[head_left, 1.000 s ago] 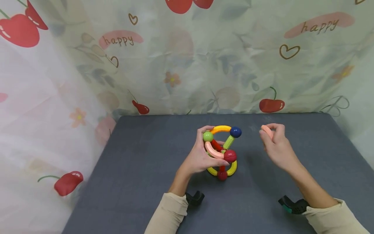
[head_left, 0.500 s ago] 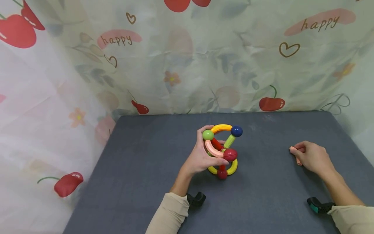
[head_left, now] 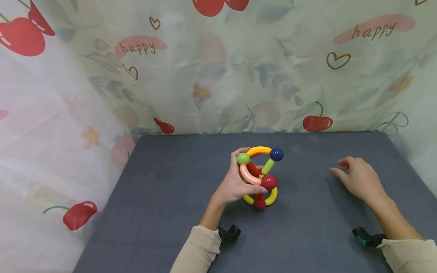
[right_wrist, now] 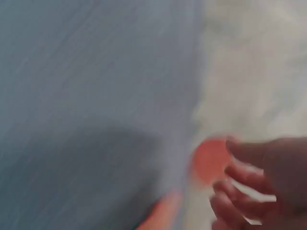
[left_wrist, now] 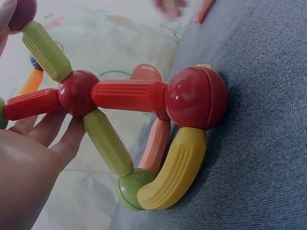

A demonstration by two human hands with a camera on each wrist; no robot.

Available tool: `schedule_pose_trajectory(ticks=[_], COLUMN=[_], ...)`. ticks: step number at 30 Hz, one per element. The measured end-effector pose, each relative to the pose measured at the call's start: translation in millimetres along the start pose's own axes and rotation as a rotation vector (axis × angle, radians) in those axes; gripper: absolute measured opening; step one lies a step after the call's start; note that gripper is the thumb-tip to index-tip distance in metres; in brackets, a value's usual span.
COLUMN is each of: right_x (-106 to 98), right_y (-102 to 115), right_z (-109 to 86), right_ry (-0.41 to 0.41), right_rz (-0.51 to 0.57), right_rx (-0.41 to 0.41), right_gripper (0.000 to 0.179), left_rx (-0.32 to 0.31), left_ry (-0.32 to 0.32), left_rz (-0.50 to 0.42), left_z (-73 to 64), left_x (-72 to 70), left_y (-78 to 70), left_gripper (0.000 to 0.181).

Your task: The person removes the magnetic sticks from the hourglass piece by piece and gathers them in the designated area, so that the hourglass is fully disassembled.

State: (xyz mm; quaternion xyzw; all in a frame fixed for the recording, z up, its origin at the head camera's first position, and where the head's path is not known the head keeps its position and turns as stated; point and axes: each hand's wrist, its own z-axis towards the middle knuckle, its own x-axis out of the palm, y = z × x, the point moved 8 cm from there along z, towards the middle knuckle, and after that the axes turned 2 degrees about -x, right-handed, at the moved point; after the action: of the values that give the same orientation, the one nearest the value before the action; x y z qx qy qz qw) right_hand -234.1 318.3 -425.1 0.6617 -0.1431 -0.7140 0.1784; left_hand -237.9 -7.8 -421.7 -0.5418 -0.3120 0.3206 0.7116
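Observation:
My left hand (head_left: pixel 232 184) grips the upper part of a magnetic ball-and-stick model (head_left: pixel 251 176). Thumb and fingers spread around its side. A green ball (head_left: pixel 243 158), a blue ball (head_left: pixel 276 154) and a red ball (head_left: pixel 269 182) sit at its upper corners. From the left wrist view, straight red and green sticks meet at a central red ball (left_wrist: pixel 78 93), and a curved yellow stick (left_wrist: pixel 175 168) is low near the table. Holding nothing, my right hand (head_left: pixel 363 182) hovers to the right, fingers loosely bent. A pink stick (left_wrist: pixel 204 10) lies on the table near it, hidden in the head view.
The dark grey table (head_left: pixel 164 197) stretches around both hands. A printed cloth (head_left: pixel 211 76) with cherries and flowers hangs along its back edge and on the left side. Dark wrist-worn devices (head_left: pixel 229 233) show at both cuffs.
My right hand carried the pink stick rightward and down to the table, let go of it, then rose slightly. My left hand and the model stay in place.

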Motion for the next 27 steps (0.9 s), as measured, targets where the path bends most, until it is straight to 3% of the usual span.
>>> schedule_pose_trajectory(ticks=[6,8,10,18,27], right_x=[-11.1,-8.4,-3.2,15.2,23.2], right_y=[125.9,154.8,170.9,172.2,168.1], right_z=[7.5,12.8,19.1,37.8,41.4], right_ry=[0.011,0.011,0.025,0.136,0.166], right_rz=[0.246,0.272,0.284,0.372,0.428], right_rx=[-0.293,-0.399,-0.455,-0.397,-0.373], right_gripper=[0.044,0.045,0.044,0.04,0.032], left_rx=[0.036,0.049,0.057,0.057,0.022], left_ry=[0.004,0.009,0.015,0.011,-0.007], left_rz=[0.007,0.005,-0.001,0.017,0.017], left_z=[-1.3,-0.5,0.8,2.4,-0.7], left_x=[0.4,1.6,3.3,4.1,1.5], left_y=[-1.8,-2.3,-2.4,-3.1,-1.4], left_gripper=[0.099,0.099,0.099,0.1,0.098])
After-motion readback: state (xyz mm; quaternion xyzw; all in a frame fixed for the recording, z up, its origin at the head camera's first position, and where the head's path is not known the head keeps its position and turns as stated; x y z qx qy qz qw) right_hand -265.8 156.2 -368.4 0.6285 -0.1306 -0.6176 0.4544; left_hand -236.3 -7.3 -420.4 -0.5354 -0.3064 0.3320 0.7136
